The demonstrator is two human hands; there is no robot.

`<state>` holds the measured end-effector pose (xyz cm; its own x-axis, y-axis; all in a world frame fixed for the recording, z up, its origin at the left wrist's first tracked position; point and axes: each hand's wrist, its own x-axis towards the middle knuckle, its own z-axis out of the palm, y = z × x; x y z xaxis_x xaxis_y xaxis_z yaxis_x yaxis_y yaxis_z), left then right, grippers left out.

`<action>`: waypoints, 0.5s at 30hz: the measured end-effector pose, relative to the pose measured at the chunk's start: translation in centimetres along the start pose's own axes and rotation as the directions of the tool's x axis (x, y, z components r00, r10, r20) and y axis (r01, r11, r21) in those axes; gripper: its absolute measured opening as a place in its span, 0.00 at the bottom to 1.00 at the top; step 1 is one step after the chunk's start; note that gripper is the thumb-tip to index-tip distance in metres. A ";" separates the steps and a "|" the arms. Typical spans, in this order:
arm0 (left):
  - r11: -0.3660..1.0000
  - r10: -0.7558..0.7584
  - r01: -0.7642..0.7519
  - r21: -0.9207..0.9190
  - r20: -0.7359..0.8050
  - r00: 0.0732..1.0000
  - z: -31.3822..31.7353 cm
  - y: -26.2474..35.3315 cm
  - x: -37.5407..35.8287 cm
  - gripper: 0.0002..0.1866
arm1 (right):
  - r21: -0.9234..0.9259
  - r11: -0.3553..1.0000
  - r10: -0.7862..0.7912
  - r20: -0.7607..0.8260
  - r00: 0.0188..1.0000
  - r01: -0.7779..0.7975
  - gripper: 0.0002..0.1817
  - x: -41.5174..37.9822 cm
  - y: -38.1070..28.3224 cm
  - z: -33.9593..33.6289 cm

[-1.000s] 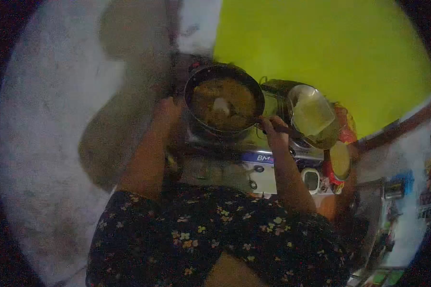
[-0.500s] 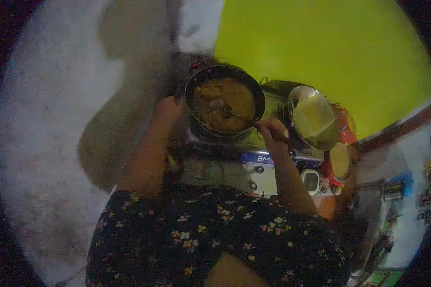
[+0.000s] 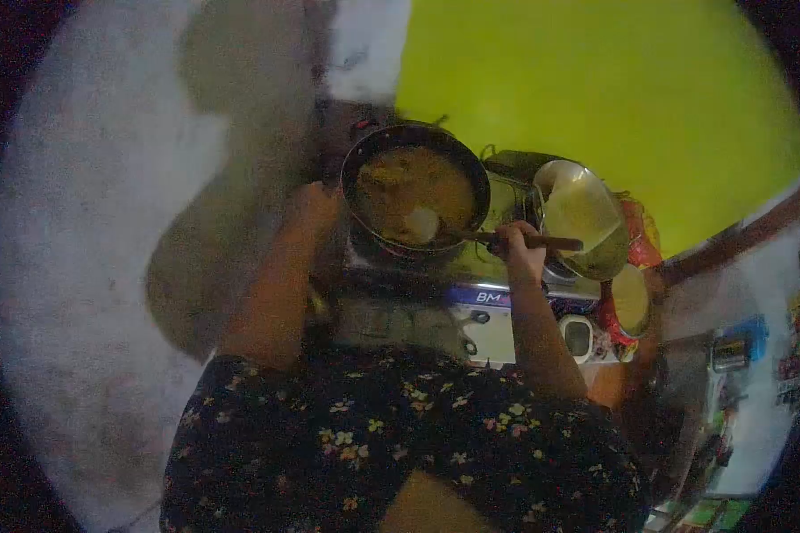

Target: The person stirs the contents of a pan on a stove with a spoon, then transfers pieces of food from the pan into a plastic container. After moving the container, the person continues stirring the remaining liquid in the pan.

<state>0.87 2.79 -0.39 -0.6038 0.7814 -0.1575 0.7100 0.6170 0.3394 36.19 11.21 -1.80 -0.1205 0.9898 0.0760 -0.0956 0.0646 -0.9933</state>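
A dark wok [image 3: 351,209] stands on the stove, holding yellow-brown food [image 3: 422,182] in liquid. My right hand [image 3: 520,249] is closed around the shaft of a ladle [image 3: 556,242], whose brown handle sticks out to the right past my fingers. The ladle's pale, rounded head lies in the food near the wok's front rim. At the wok's left side, my left hand [image 3: 320,197] is closed on its edge or handle; dim light hides which, and the fingers are hard to make out.
The stove [image 3: 489,298] has knobs on its front. Right of the wok sits a metal pan [image 3: 613,262] with a pale, translucent container [image 3: 578,218] inside. Beyond it is a red item with a round, tan top [image 3: 631,300]. A yellow-green wall [image 3: 596,89] rises behind.
The ladle's head has moved from mid-wok toward the front rim. My right hand has shifted slightly right, and more of the handle shows. My left hand stays at the wok's side.
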 end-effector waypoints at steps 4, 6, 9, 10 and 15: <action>0.999 0.019 -0.019 -0.045 -0.010 1.000 0.6 -0.4 0.4 0.28 | 0.076 0.997 -0.009 -0.007 1.000 0.010 0.08 0.1 1.4 -0.1; 0.998 0.034 -0.036 -0.049 -0.036 0.999 0.9 -0.6 0.7 0.29 | 0.075 0.997 0.031 -0.064 0.997 -0.026 0.09 0.7 2.2 -0.1; 0.998 0.054 -0.057 -0.040 -0.068 0.996 1.5 -1.0 1.1 0.29 | 0.140 0.986 0.100 -0.098 0.990 -0.086 0.10 1.0 2.8 -0.5; 0.998 0.038 -0.040 -0.053 -0.048 0.998 0.8 -0.6 0.6 0.29 | 0.172 0.979 0.124 -0.100 0.987 -0.106 0.11 1.0 2.9 -0.5; 0.995 0.006 -0.004 -0.097 0.018 1.000 0.4 -0.3 0.5 0.29 | 0.260 0.956 0.189 -0.182 0.965 -0.138 0.14 0.9 1.8 -0.4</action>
<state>0.45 3.05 -0.94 -0.5930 0.7866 -0.1718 0.6740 0.6017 0.4285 36.32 12.28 -3.59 0.0451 0.9905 -0.1302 -0.3312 -0.1082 -0.9373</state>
